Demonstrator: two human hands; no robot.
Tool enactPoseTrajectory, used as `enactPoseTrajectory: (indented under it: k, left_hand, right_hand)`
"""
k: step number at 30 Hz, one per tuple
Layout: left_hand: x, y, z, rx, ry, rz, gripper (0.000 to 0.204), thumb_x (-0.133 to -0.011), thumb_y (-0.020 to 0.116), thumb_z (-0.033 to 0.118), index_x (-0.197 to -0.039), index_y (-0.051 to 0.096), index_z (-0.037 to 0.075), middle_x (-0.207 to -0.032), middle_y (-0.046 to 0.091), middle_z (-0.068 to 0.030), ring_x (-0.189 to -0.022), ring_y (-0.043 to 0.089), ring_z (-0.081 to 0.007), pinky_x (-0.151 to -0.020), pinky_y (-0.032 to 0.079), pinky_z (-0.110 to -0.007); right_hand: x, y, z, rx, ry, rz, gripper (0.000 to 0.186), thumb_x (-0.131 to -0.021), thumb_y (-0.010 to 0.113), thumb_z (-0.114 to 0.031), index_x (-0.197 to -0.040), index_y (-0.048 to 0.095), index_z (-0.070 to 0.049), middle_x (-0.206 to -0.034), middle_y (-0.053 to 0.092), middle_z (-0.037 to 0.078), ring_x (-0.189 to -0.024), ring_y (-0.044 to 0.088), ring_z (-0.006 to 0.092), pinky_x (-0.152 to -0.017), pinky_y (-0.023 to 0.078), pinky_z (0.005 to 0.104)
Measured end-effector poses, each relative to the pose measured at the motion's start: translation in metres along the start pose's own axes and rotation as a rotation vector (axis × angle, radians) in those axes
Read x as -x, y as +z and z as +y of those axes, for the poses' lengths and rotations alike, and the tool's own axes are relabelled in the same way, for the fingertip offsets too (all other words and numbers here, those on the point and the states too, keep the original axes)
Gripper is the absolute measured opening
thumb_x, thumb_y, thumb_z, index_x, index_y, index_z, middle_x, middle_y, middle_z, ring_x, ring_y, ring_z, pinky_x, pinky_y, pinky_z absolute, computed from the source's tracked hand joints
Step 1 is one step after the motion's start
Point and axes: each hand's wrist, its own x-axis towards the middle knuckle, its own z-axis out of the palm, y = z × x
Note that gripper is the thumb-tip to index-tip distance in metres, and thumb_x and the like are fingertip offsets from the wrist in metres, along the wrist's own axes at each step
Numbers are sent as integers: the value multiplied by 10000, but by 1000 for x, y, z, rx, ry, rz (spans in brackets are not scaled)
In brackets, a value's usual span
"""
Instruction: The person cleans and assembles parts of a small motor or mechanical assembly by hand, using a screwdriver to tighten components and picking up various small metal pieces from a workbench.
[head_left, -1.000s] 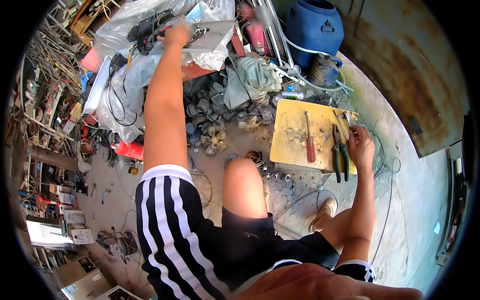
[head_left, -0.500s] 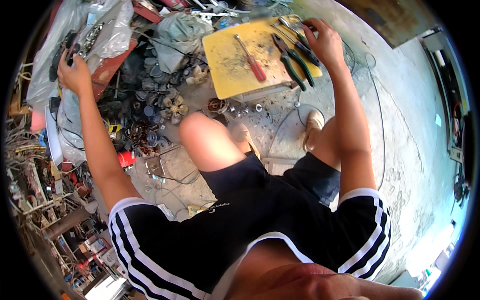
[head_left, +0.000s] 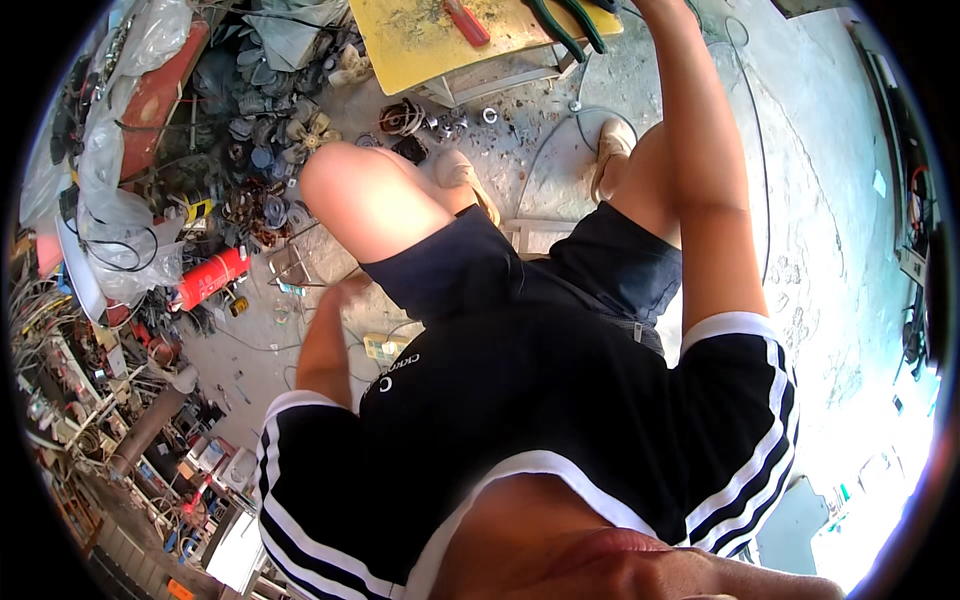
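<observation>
The yellow board now sits at the very top edge, carrying a red-handled screwdriver and green-handled pliers. The right hand has slid out of view past that edge, only its forearm showing, so its fingers cannot be told. The left hand, earlier stretched to the plastic bags, has dropped beside the raised knee; its fingers are hidden too. A red cylinder lies nearby on the floor.
</observation>
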Motion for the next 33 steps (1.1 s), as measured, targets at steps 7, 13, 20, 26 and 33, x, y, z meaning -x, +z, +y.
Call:
enactPoseTrajectory:
  k: [7,13,20,26,33]
  left_hand:
    - [12,114,53,476,-12,294,610,-789,713,128,-1335,487,-25,-998,687,-164,-951,669,-212,-800,533,-320]
    - [-56,82,30,531,251,720,463,-908,589,216,-1322,544,12,-1183,655,-207,-1093,637,-313,-935,482,-362]
    - [-72,92,110,700,420,680,401,-909,586,271,-1237,608,41,-1131,679,-183,-1062,648,-309,-898,502,-388]
    - [-125,220,67,282,85,465,514,-865,590,422,-1194,633,29,-1170,640,-229,-1090,616,-375,-951,485,-441]
    - [-143,233,63,322,48,273,473,-843,591,381,-1101,647,-12,-1120,654,-231,-1062,617,-392,-924,496,-443]
  right_hand:
    - [3,-18,-2,73,7,-5,219,-867,631,-184,-1005,676,-20,-968,682,186,-880,678,322,-771,532,406]
    - [-7,15,50,108,-167,35,331,-877,675,-288,-1122,682,-66,-1071,700,107,-979,678,263,-836,517,351]
    - [12,6,106,282,42,216,467,-837,710,-315,-1230,620,-80,-1163,644,142,-995,642,275,-881,504,404]
    - [50,-14,183,294,296,158,458,-826,724,-283,-1227,627,-82,-1192,638,171,-985,668,257,-861,534,392]
    - [76,-132,213,518,298,134,466,-846,721,-264,-1249,625,-52,-1213,646,193,-975,690,279,-837,556,379]
